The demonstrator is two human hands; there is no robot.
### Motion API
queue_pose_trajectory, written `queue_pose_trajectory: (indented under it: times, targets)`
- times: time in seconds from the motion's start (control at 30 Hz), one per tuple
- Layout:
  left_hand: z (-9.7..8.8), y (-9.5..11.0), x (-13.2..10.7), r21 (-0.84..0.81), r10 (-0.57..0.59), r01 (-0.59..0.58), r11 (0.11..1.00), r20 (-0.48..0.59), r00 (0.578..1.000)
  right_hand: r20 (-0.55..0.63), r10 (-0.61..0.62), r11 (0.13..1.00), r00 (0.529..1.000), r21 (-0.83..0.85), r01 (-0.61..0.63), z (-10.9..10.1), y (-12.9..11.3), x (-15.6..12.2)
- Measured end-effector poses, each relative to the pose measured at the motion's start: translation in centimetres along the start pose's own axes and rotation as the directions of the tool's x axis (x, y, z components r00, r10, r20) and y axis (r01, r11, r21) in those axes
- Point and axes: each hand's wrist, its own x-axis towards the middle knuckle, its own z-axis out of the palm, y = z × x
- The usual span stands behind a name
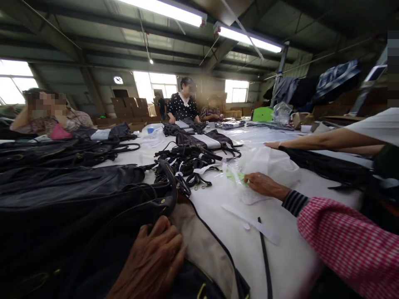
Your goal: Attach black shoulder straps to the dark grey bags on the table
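Black leather-look bag with a beige lining (196,234): near, left of centre on the white-covered tabletop (289,261), its mouth spread so that the lining shows.
Left hand (156,253): laid on that bag beside the lining, fingers bent; the tips are hidden, so I cannot tell whether the grip is closed on it.
Right hand (263,185): held out right of centre, fingertips at light-green flat pieces (233,176) among crumpled clear plastic; whether the grip pinches them I cannot tell.
Red-and-white checked sleeve (349,236): near right, with a dark striped cuff (295,202) at the wrist.
White flat strips (249,224): nearer than the right hand, beside a narrow black strip (264,253).
Heap of thin black straps with metal clips (187,166): centre, left of the green pieces, white bands around some.
Cloudy white plastic bag (271,164): just beyond the right hand.
Black bags (62,182): spread along the left side.
Co-worker's white sleeve (378,126): right, the bare forearm stretched left.
Person in a polka-dot top (183,107): far side, hands at dark bags with white bands.
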Motion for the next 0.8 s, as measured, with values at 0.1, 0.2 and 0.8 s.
queue_pose_trajectory:
  times: [0.1, 0.2, 0.8]
  targets:
    - [-0.1, -0.3, 0.0, -0.028, 0.008, -0.007, 1.000, 0.031, 0.999, 0.058, -0.041, 0.996, 0.997, -0.074, 0.045, 1.0, 0.2, 0.3]
    - [-0.4, -0.7, 0.0, -0.044, 0.012, -0.009, 0.999, 0.053, 0.999, 0.085, -0.044, 0.988, 0.995, -0.145, 0.056, 1.6, -0.1, 0.3]
    - [0.2, -0.9, -1.5, 0.169, 0.099, -0.075, 0.983, -0.139, 0.985, 0.069, -0.038, 0.984, 0.997, -0.169, 0.049, -0.2, -1.3, 0.3]
